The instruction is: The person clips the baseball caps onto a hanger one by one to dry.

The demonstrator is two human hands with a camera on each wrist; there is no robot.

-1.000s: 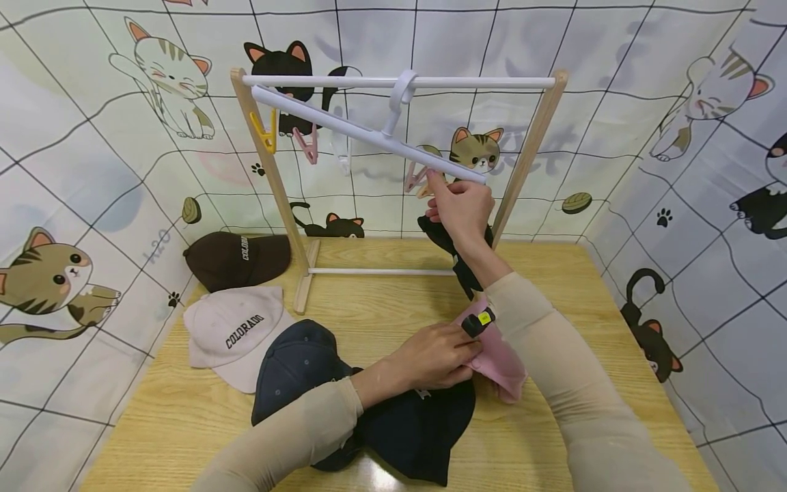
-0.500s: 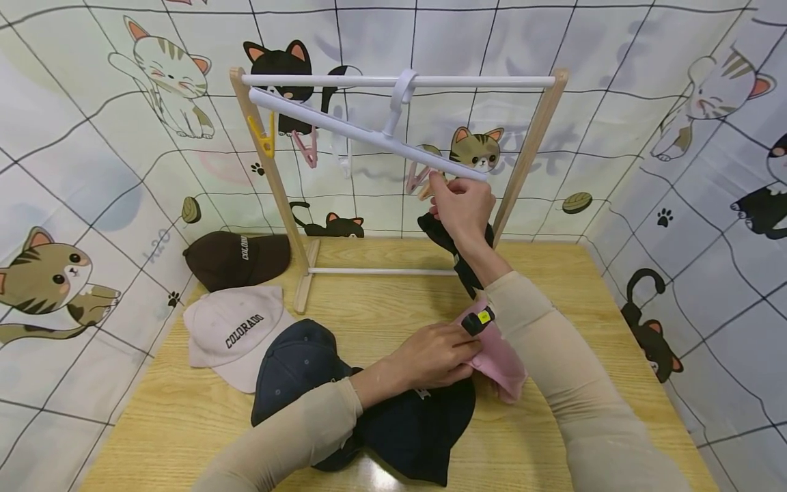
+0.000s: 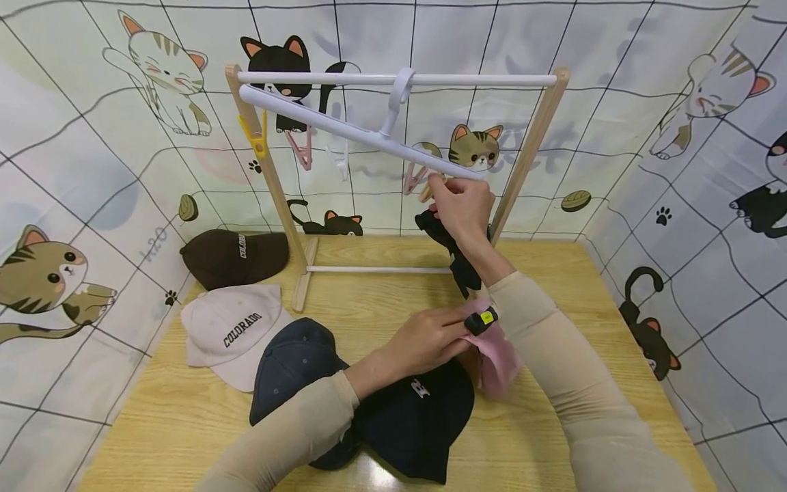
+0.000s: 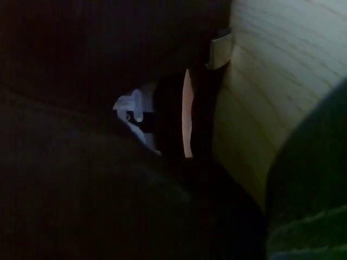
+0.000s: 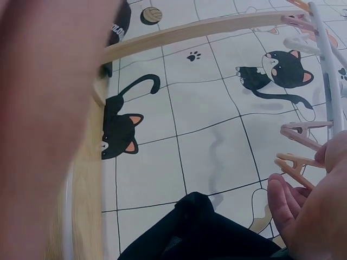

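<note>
My right hand (image 3: 464, 205) pinches a peach clip (image 3: 425, 194) under the low right end of a tilted white hanger (image 3: 363, 135). In the right wrist view my thumb and fingers lie around that peach clip (image 5: 295, 165). Below this hand a black cloth item (image 3: 464, 272) is partly hidden by the forearm. My left hand (image 3: 427, 338) holds a pink cap (image 3: 496, 359), blurred and half covered by the right sleeve. Under the left wrist lie a black cap (image 3: 418, 424) and a navy cap (image 3: 298, 365). The left wrist view is mostly dark.
The hanger hooks on the white bar (image 3: 492, 80) of a wooden rack. Yellow (image 3: 255, 137), pink (image 3: 300, 149) and white clips (image 3: 338, 160) hang from it. A pale Colorado cap (image 3: 236, 328) and a brown cap (image 3: 236, 258) lie at left on the wooden table (image 3: 381, 311).
My left hand has lifted slightly, and the pink cap has shifted and blurred. More of the black cap's front shows. The right hand stays at the hanger's end; the clips sway a little.
</note>
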